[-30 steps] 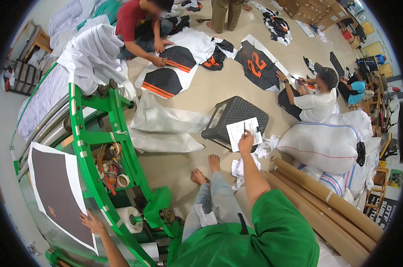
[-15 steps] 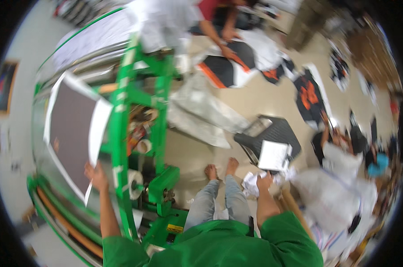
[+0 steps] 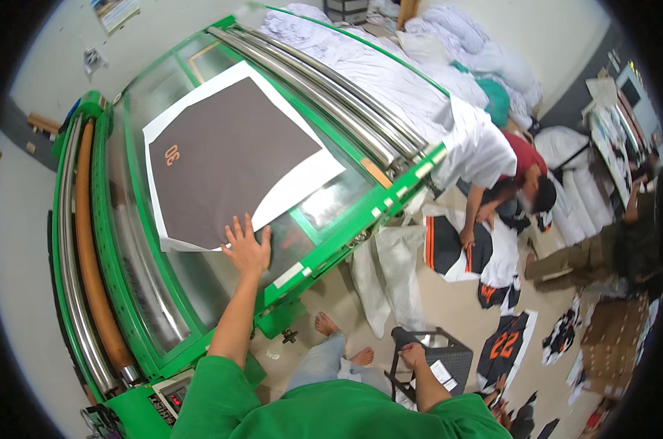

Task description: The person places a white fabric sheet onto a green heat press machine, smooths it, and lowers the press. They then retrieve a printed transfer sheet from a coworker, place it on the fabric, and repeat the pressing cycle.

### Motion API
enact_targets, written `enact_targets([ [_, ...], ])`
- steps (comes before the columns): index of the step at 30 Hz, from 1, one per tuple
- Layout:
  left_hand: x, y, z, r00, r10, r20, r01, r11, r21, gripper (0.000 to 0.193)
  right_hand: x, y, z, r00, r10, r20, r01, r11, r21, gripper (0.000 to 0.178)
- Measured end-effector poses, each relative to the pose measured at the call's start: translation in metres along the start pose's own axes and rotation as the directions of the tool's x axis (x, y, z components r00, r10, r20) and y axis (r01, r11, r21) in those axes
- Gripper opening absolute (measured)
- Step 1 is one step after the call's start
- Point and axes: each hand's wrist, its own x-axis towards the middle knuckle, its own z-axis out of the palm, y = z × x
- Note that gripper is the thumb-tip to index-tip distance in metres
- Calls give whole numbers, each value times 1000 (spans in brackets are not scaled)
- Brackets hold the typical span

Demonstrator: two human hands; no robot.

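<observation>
My left hand [image 3: 246, 250] lies with fingers spread on the lower edge of a large white sheet [image 3: 302, 192] printed with a dark brown garment-shaped panel [image 3: 222, 154], which bears a small orange print. The sheet rests flat on the bed [image 3: 200, 282] of a green-framed roller machine [image 3: 390, 201]. Over at the right, my right hand [image 3: 413, 355] is closed beside a dark woven-look stool [image 3: 448, 351]. Whatever its fingers hold is too small to make out. Written papers [image 3: 443, 375] lie on the stool next to that hand.
Steel rollers [image 3: 324, 95] cross the machine's far side, and a brown roller [image 3: 97, 241] runs along its left. White cloth [image 3: 331, 51] is heaped behind. At right, a person in red [image 3: 525, 157] crouches over black, orange and white panels [image 3: 456, 245] on the floor; another person stands nearby.
My view has swung left toward the machine. The sheet, earlier raised and gripped at its edge by my left hand, now lies flatter on the bed, with the hand spread on it.
</observation>
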Motion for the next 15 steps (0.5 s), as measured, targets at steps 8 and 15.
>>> enact_targets([
  [8,1,-3,-10,998,49,51,-39,984,-176,86,47,-142,-9,967,-254,-36,253,967,-32,36],
  [15,1,-10,-7,992,127,18,-119,966,-231,80,60,-257,-84,904,-408,-129,382,905,-189,28],
])
